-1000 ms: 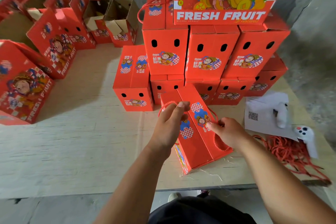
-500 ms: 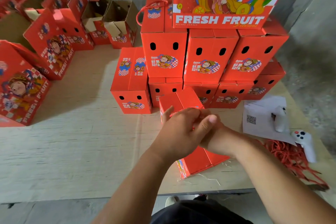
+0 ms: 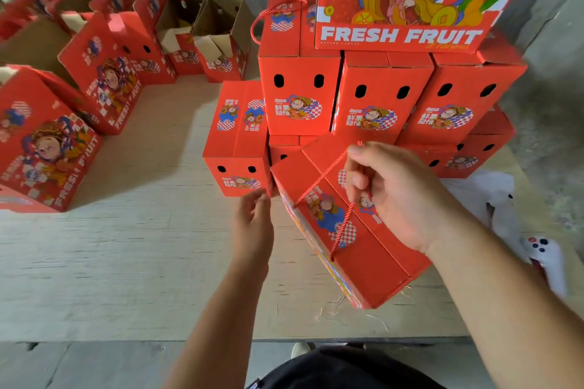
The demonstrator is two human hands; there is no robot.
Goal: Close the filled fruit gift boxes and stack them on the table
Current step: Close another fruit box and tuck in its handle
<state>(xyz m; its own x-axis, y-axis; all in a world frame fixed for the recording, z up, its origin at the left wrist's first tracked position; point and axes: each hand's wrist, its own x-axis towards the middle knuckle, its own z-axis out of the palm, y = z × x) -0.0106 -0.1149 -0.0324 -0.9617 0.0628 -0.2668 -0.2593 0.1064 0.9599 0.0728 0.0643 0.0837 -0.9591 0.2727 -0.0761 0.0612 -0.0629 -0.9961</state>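
Observation:
A closed red fruit gift box (image 3: 373, 249) hangs tilted above the table's front edge. Its red rope handle (image 3: 325, 177) is taut, and my right hand (image 3: 392, 189) grips it at the top, lifting the box. My left hand (image 3: 252, 224) hovers just left of the box with relaxed fingers, holding nothing. Behind stands a stack of closed red boxes (image 3: 382, 101) in two layers, with a large "FRESH FRUIT" box (image 3: 401, 0) on top. One single closed box (image 3: 237, 142) sits left of the stack.
Open red boxes (image 3: 104, 73) line the table's left and back, some with brown flaps up. A white paper sheet (image 3: 486, 193), white controllers (image 3: 550, 259) and loose red rope lie at the right. The wooden table (image 3: 126, 262) ends at the front edge near my body.
My right hand took the rope handle and raised the box off the table, tilting it. My left hand let go and dropped to the box's left side.

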